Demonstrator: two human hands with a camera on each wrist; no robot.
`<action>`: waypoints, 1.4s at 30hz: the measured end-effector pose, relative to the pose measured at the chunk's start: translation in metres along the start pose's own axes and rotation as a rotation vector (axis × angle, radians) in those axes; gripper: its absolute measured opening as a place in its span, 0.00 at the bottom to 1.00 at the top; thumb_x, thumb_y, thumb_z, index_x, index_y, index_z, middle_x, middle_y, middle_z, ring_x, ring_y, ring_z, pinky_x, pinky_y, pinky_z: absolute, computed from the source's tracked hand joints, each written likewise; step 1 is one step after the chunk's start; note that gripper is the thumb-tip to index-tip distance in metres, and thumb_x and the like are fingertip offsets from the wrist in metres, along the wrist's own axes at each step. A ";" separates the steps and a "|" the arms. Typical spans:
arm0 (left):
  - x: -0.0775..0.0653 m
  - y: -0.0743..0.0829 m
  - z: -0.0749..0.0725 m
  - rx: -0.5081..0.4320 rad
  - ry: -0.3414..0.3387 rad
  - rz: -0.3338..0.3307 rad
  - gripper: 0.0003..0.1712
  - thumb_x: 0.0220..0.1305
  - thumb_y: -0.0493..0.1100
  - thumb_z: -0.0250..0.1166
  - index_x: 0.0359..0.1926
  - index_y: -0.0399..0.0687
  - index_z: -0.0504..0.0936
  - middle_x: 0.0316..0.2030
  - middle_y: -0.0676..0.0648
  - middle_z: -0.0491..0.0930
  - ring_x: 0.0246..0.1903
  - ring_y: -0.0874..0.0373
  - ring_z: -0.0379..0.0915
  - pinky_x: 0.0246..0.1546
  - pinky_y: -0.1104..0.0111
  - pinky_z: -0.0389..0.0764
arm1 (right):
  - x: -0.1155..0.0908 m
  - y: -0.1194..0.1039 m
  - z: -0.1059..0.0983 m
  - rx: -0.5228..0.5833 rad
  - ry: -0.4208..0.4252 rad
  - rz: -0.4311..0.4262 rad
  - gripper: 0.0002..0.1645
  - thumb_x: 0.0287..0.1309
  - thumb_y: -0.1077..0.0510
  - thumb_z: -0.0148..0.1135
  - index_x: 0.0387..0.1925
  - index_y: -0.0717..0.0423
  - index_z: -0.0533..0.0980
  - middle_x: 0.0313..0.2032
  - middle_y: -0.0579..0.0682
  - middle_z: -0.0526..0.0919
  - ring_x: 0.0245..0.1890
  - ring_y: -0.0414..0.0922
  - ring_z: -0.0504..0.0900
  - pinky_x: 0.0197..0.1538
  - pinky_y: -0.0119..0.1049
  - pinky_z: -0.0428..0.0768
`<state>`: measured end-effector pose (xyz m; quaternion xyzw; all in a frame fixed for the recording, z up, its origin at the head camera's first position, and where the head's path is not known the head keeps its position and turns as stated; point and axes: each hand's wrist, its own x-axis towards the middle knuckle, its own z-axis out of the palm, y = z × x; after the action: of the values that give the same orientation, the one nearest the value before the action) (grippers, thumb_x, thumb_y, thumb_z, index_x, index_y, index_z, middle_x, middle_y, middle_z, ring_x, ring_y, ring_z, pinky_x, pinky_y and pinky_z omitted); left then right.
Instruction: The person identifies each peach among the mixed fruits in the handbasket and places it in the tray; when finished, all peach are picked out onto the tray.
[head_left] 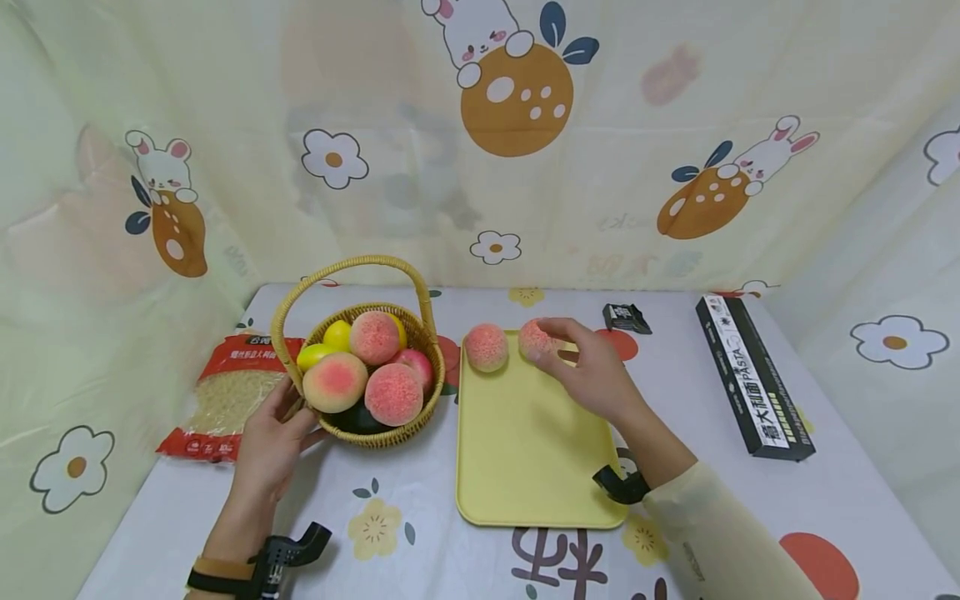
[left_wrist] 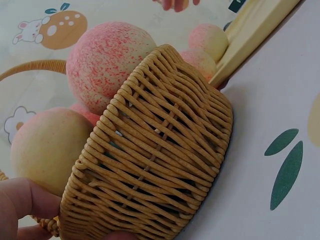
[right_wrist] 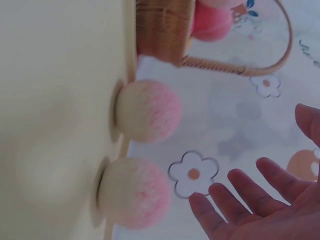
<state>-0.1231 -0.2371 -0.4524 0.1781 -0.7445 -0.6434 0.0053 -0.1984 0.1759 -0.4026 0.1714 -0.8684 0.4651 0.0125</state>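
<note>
My left hand (head_left: 273,437) grips the side of a wicker basket (left_wrist: 150,145), its fingers at the rim beside the base of the arched handle. Inside the basket are peaches (head_left: 393,394), yellow fruit (head_left: 337,336), a pinkish-red fruit (head_left: 416,365) and something dark purple (head_left: 358,419) low down, mostly covered. Two more peaches sit side by side on the far end of a yellow tray (head_left: 536,467): one on the left (head_left: 486,347), one on the right (head_left: 534,336). Beside the right peach is my right hand (head_left: 596,379); its fingers are spread and hold nothing in the right wrist view.
Left of the basket lies a red-and-clear bag of pasta (head_left: 232,400), partly behind the left hand. A small black packet (head_left: 626,317) lies beyond the tray, and a long black pasta box (head_left: 753,379) on the right. Patterned curtains (head_left: 405,208) enclose the table.
</note>
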 end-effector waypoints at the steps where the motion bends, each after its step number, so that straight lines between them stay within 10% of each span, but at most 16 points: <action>1: 0.000 0.000 0.000 -0.001 0.000 0.000 0.45 0.78 0.46 0.62 0.85 0.72 0.49 0.84 0.47 0.55 0.75 0.45 0.67 0.57 0.62 0.87 | -0.002 -0.003 0.001 0.023 -0.004 -0.008 0.34 0.71 0.47 0.68 0.72 0.55 0.73 0.71 0.58 0.77 0.73 0.58 0.74 0.70 0.59 0.80; 18: -0.001 0.001 0.000 -0.003 -0.007 -0.010 0.45 0.78 0.46 0.62 0.85 0.73 0.48 0.84 0.47 0.54 0.75 0.46 0.66 0.59 0.59 0.86 | -0.018 -0.028 0.022 0.178 -0.131 -0.092 0.39 0.65 0.51 0.74 0.73 0.52 0.70 0.69 0.54 0.77 0.69 0.55 0.77 0.65 0.55 0.84; 42: -0.001 0.001 -0.001 -0.009 -0.019 -0.006 0.45 0.78 0.48 0.62 0.85 0.73 0.48 0.84 0.48 0.54 0.75 0.46 0.66 0.57 0.61 0.87 | 0.007 -0.076 0.092 0.028 -0.311 -0.255 0.48 0.55 0.42 0.80 0.74 0.45 0.70 0.68 0.49 0.78 0.64 0.54 0.77 0.64 0.53 0.81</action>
<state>-0.1221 -0.2374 -0.4515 0.1743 -0.7411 -0.6484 -0.0028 -0.1691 0.0611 -0.3924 0.3497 -0.8247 0.4396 -0.0654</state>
